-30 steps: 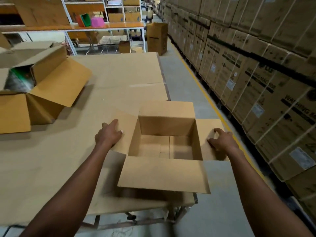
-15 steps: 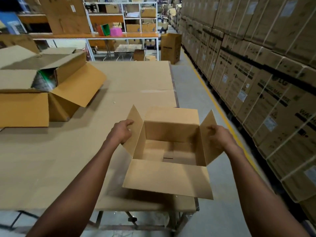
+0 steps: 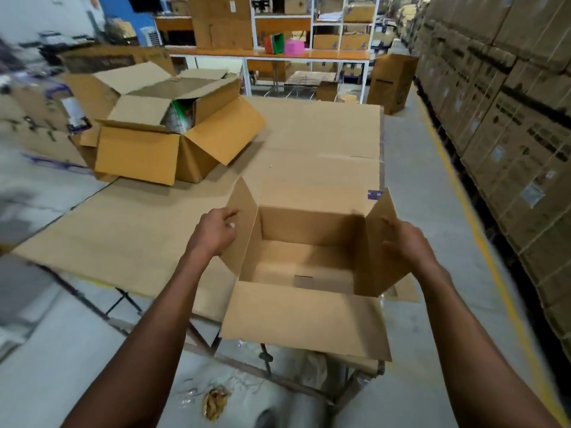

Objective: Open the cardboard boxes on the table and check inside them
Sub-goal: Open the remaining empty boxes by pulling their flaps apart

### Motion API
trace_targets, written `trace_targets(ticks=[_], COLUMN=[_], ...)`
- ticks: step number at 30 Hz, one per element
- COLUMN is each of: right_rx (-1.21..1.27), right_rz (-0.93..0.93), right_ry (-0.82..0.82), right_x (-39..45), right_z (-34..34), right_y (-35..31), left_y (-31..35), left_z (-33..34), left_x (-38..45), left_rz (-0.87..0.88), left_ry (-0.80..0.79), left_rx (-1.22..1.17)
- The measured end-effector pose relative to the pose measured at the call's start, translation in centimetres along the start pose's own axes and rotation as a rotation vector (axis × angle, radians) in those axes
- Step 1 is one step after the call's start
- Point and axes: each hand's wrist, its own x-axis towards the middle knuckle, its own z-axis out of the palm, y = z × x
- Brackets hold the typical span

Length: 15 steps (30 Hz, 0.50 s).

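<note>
A wide worktop [image 3: 309, 134] covered in flat brown cardboard sheets stands on a metal frame over a grey concrete floor [image 3: 432, 211], which carries a yellow line [image 3: 482, 242] along the aisle. To the right rises a wall of stacked cartons [image 3: 509, 118] with dark printing and white labels. Beyond the worktop a white shelving unit [image 3: 312, 35] holds more boxes, a pink container [image 3: 293, 47] and red and green items, and a tall carton [image 3: 391, 83] stands on the floor beside it.

Both forearms reach forward from the bottom edge of the view. The left hand [image 3: 213, 231] lies against the outer face of the left side flap, fingers curled loosely at its edge; whether they actually pinch the flap cannot be told. The right hand [image 3: 404, 242] presses the outer face of the right side flap with its fingers fairly straight.

The small cardboard box [image 3: 309, 223] sits at the near right corner of the worktop, between the two hands. Its side flaps stand nearly upright, its near flap [image 3: 306, 319] hangs out past the worktop's edge, and its far flap lies back flat. The inside is bare cardboard. A larger open box [image 3: 139, 152] rests well apart at the far left, flaps splayed, with something green and shiny inside.
</note>
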Motion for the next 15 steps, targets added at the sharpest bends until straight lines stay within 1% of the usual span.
trace_targets(ticks=[6,11,15], right_rx=[0.039,0.019,0.022], right_rz=[-0.167,-0.242,-0.280], right_ry=[-0.109,-0.203,-0.260], right_x=[-1.8,-3.4,-4.9], right_z=[4.1,8.7,13.2], right_y=[-5.9,-12.5,-19.1], left_y=[-6.6,-13.1,-19.1], left_z=[-5.3,-9.8,-14.1], left_x=[-5.9,-10.4,-13.0], left_rz=[-0.147,-0.250,-0.305], left_ry=[0.117,0.203,0.273], left_rx=[0.003,-0.001,-0.012])
